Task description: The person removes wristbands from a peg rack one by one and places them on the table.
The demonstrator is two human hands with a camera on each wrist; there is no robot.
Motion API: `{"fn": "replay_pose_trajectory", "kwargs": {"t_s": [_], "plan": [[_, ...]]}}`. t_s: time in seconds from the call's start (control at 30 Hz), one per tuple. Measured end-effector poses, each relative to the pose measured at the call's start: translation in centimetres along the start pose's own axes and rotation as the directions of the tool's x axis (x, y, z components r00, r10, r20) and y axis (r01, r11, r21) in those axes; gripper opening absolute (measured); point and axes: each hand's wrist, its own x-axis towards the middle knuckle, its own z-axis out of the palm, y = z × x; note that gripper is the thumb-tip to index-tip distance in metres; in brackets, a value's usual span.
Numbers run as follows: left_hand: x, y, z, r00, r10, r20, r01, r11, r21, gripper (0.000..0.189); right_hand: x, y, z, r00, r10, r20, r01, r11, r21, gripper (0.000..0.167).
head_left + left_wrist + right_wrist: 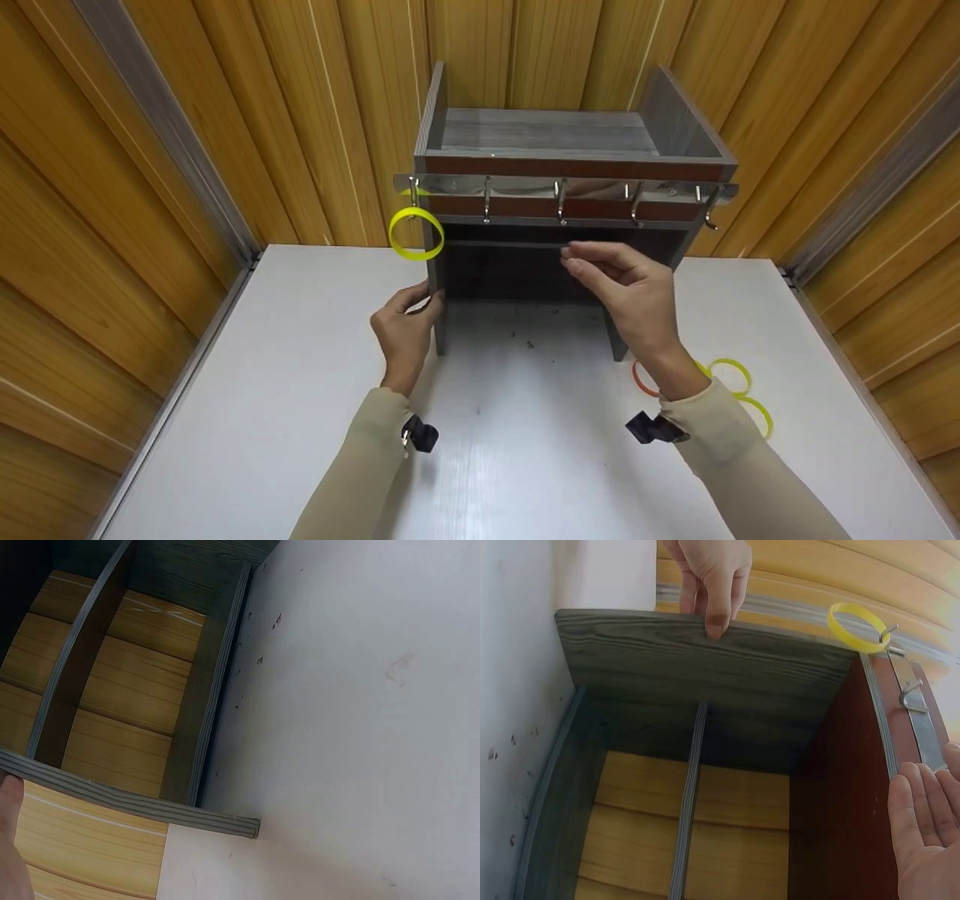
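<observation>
My left hand (405,330) grips the left side panel (630,634) of a grey wooden shelf unit; in the right wrist view its thumb lies on the panel's inner face. Only a bit of that hand (11,840) shows in the left wrist view. My right hand (630,289) is raised in front of the shelf below the hooks, its fingers loosely bent and holding nothing. The right wrist view shows its fingers (922,802) near the metal hook strip (525,186). From the leftmost hook hangs a yellow ring (416,256), also seen in the right wrist view.
A red ring (642,381) and several yellow rings (766,420) lie on the white table (300,420) at right, partly hidden by my right forearm. Wood-panelled walls (360,112) enclose the back and sides. Small dark specks dot the table under the shelf.
</observation>
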Motion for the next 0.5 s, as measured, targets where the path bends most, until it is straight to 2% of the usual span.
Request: {"fn": "replay_pose_trajectory", "kwargs": {"t_s": [0.23, 0.5], "plan": [[0.1, -0.1, -0.1, 1.0, 0.024, -0.001, -0.024, 1.0, -0.005, 0.018, 0.7, 0.1, 1.8, 1.0, 0.003, 0.016, -0.004, 0.996, 0.088, 0.022], [0.2, 0.0, -0.4, 1.0, 0.024, -0.001, -0.024, 1.0, 0.016, 0.019, 1.4, 0.5, 3.9, 0.999, 0.025, 0.026, -0.028, 0.989, 0.148, 0.021]]}}
